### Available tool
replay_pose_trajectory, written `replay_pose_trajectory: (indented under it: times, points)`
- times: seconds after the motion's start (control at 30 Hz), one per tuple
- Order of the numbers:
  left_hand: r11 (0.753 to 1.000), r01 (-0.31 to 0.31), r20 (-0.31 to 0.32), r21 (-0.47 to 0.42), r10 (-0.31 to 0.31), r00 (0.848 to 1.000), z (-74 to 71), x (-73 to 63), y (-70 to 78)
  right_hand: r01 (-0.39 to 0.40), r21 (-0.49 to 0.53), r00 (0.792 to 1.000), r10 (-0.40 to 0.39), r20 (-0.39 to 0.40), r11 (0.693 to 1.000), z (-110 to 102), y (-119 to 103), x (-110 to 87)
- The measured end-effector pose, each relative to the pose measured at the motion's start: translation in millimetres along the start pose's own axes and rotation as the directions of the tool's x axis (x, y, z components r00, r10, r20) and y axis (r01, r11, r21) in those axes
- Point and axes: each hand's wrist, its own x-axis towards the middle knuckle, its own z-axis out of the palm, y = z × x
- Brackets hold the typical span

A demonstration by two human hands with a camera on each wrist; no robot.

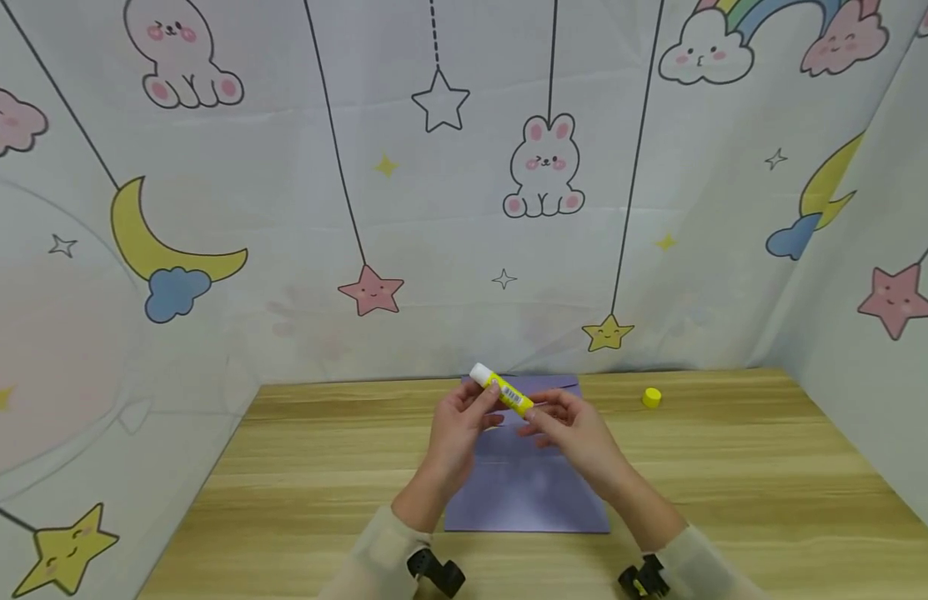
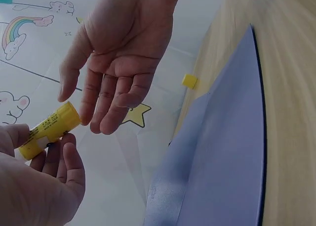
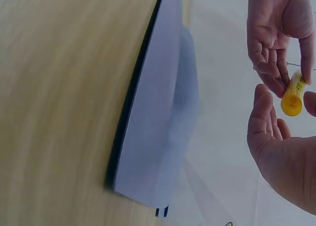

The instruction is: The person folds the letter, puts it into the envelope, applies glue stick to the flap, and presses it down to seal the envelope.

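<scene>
A yellow glue stick [image 1: 512, 397] with a white end is pinched between the thumb and fingers of my left hand [image 1: 458, 425], tilted, above the table. The left wrist view shows the glue stick [image 2: 49, 131] lying across the left hand [image 2: 42, 186]. My right hand [image 1: 579, 433] is beside the stick's lower yellow end, its fingers loosely bent. In the right wrist view a gap shows between the right hand's [image 3: 286, 157] thumb and fingers, around the yellow end of the stick [image 3: 292, 103]. Beneath both hands lies a purple envelope [image 1: 527, 492].
A small yellow cap [image 1: 652, 397] stands on the wooden table [image 1: 734, 467], right of the envelope near the back edge. A patterned white cloth [image 1: 464, 250] hangs behind and at the sides. The envelope's flap [image 2: 173, 176] stands raised at its far end.
</scene>
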Motion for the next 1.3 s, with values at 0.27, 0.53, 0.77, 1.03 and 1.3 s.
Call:
replay_pose_trajectory:
  times: [0.27,0.53,0.77,1.03,1.3]
  points:
    - [0.998,-0.013,0.009,0.061,0.013,1.000,-1.4,-3.5,-3.3,0.198,-0.242,0.979,-0.205,-0.006,0.950,2.3,4.7,-3.1]
    - [0.996,-0.013,0.027,0.086,0.011,1.000,-2.0,-5.4,-4.7,0.206,-0.340,0.976,-0.217,0.004,0.918,3.3,4.1,-2.6]
    - [0.990,-0.019,0.019,0.137,0.016,1.000,-1.3,-7.2,-7.5,0.209,-0.445,0.972,-0.234,-0.001,0.871,2.8,6.7,-3.8]
    - [0.989,-0.016,0.014,0.146,0.014,1.000,2.9,-8.7,-5.3,0.239,-0.552,0.942,-0.329,-0.068,0.799,8.6,5.7,-6.8]
    - [0.991,-0.005,0.003,0.133,0.005,1.000,-2.0,-6.0,-1.7,0.203,-0.451,0.974,-0.228,-0.001,0.869,4.7,4.3,-6.8]
